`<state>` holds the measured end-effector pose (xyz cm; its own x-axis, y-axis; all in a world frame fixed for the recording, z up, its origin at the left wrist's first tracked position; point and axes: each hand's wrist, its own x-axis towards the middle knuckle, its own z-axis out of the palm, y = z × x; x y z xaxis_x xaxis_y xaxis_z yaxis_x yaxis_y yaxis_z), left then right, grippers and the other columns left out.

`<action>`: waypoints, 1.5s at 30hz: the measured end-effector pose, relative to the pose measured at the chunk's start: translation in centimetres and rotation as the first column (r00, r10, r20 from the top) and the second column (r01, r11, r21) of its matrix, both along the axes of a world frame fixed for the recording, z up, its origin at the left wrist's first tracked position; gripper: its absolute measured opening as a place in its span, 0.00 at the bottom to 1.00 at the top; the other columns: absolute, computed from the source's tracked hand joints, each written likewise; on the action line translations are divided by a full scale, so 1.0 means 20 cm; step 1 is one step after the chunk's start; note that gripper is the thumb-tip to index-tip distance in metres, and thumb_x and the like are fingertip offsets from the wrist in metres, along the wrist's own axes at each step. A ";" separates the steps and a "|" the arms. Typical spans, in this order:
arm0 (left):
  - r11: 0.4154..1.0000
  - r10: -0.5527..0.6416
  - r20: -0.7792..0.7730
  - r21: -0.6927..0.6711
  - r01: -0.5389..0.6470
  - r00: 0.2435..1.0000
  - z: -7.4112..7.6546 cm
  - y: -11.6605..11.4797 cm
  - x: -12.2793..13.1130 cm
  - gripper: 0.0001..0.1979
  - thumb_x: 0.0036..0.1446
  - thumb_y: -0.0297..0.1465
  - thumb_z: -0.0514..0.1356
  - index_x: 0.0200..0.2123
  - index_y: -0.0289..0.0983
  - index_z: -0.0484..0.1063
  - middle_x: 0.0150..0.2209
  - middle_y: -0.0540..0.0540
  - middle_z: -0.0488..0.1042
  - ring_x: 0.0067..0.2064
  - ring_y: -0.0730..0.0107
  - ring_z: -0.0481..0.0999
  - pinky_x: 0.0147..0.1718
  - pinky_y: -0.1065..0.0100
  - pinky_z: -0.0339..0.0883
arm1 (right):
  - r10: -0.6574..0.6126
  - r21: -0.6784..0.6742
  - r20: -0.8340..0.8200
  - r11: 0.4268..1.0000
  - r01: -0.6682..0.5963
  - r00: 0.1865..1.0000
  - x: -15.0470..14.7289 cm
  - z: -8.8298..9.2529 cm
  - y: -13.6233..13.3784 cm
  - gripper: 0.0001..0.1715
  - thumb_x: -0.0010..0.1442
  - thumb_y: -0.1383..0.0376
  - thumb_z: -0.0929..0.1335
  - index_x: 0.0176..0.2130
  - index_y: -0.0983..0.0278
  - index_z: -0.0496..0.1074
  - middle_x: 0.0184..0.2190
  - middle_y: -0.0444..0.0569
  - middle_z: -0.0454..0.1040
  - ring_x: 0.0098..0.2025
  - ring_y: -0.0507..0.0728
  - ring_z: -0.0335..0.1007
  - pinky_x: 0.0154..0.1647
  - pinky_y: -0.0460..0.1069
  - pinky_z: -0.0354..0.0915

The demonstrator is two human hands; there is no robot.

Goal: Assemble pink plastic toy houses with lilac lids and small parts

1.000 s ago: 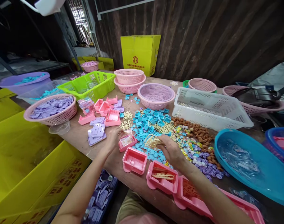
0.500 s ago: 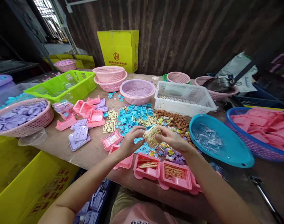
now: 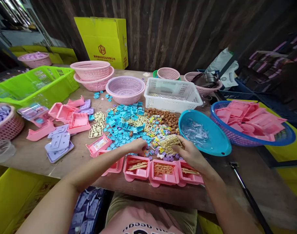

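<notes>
Cream plastic sprue frames (image 3: 168, 145) sat pinched in the right hand (image 3: 189, 150), long side crosswise, just beyond the pink open boxes (image 3: 168, 178). To their left, from afar, I saw the left hand (image 3: 138, 146) curled beside loose blue pieces (image 3: 124, 125), its hold impossible to tell.

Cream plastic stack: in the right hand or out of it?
In. The right hand grips the cream plastic stack by its right end, thumb over it.

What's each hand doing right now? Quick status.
Left hand: curled, by the pile of blue pieces; can't tell whether it holds anything.
Right hand: closed on cream plastic frames.
</notes>
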<state>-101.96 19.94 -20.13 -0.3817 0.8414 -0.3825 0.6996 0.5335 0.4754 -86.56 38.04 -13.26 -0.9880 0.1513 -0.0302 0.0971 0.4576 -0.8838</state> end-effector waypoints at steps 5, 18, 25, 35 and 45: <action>0.990 0.061 0.103 0.120 -0.073 0.993 0.16 -0.09 -0.01 0.02 0.45 0.26 0.61 0.27 0.35 0.73 0.21 0.53 0.71 0.25 0.74 0.67 0.25 0.74 0.56 | 0.277 0.106 -0.063 0.957 -0.270 0.959 -0.04 -0.01 -0.13 0.03 0.59 0.66 0.61 0.34 0.63 0.63 0.36 0.49 0.67 0.39 0.56 0.64 0.41 0.52 0.64; 0.325 0.720 0.378 0.557 -0.764 0.582 0.25 -0.87 0.20 0.25 0.60 0.46 0.45 0.49 0.36 0.68 0.47 0.41 0.74 0.53 0.60 0.69 0.55 0.58 0.59 | 0.413 0.456 -0.050 0.820 -0.346 0.910 -0.39 -0.09 -0.86 0.16 0.60 0.72 0.62 0.48 0.64 0.61 0.30 0.46 0.73 0.31 0.54 0.69 0.29 0.46 0.60; 0.334 0.754 0.293 0.601 -0.726 0.588 0.01 -0.88 0.34 0.25 0.61 0.47 0.45 0.50 0.36 0.66 0.51 0.39 0.70 0.55 0.60 0.67 0.56 0.56 0.59 | 0.468 0.705 -0.016 0.632 -0.322 0.883 -0.39 -0.19 -1.16 0.16 0.59 0.77 0.58 0.44 0.70 0.68 0.40 0.59 0.74 0.42 0.62 0.71 0.40 0.55 0.67; 0.208 0.781 0.305 0.695 -0.688 0.544 -0.17 -0.90 0.33 0.18 0.59 0.43 0.47 0.44 0.43 0.69 0.49 0.44 0.71 0.52 0.57 0.70 0.53 0.52 0.64 | 0.378 0.809 -0.062 0.561 -0.175 0.924 -0.35 -0.31 -1.17 0.18 0.62 0.66 0.57 0.46 0.58 0.69 0.45 0.45 0.76 0.44 0.57 0.72 0.40 0.51 0.72; 0.272 0.818 0.191 0.702 -0.658 0.542 -0.17 -0.88 0.32 0.19 0.58 0.34 0.48 0.51 0.37 0.64 0.52 0.39 0.69 0.55 0.58 0.67 0.55 0.52 0.61 | 0.465 0.662 0.023 0.656 -0.362 0.885 -0.32 -0.28 -1.08 0.33 0.64 0.58 0.57 0.64 0.67 0.48 0.65 0.54 0.45 0.67 0.64 0.38 0.62 0.68 0.48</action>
